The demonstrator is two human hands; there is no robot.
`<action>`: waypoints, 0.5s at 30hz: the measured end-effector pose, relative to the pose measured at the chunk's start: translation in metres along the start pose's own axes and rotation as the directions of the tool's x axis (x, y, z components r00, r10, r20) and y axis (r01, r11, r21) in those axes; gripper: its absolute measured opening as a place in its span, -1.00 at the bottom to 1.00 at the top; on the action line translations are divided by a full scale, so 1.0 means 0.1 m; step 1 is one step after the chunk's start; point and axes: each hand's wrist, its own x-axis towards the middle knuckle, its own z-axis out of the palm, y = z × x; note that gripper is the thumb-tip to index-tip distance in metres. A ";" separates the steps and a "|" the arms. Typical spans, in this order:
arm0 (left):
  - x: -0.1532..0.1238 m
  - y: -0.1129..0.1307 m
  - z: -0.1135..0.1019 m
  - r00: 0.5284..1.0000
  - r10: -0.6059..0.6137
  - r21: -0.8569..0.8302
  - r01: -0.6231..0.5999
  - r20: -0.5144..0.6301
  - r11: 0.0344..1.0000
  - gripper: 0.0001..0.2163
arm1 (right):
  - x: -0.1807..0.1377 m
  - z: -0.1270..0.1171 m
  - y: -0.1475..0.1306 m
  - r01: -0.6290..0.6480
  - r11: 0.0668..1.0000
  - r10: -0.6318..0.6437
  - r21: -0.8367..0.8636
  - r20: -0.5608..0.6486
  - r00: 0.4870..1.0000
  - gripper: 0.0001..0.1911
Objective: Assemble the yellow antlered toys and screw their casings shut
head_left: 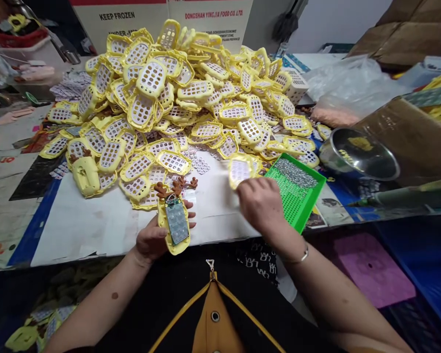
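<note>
My left hand (pixel 154 238) is closed around the edge of a yellow toy phone shell (pixel 162 220). The inner side of the shell faces up, showing a grey keypad sheet (pixel 177 223), a bit of green circuit board and thin wires; brown antlers (pixel 168 190) stick out at its top. My right hand (pixel 260 203) has its fingers closed at the lower edge of a yellow front shell (pixel 240 169) with a pale keypad, which is blurred. Its fingertips are partly hidden. Beside that hand lies a green perforated tray (pixel 300 208) holding many small silver screws (pixel 296 172).
A large heap of yellow keypad shells (pixel 150 78) covers the back of the table. At the left lies an antlered shell (pixel 85 174). To the right are a metal bowl (pixel 382 164), a cardboard box (pixel 422 139) and clear plastic bags (pixel 360 81). A white carton (pixel 209 19) stands behind.
</note>
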 end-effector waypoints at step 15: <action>-0.19 0.06 0.29 1.000 -0.014 0.100 0.015 -0.011 0.995 -0.23 | -0.57 0.28 -0.46 0.056 0.052 0.087 0.997 -0.060 0.994 -0.62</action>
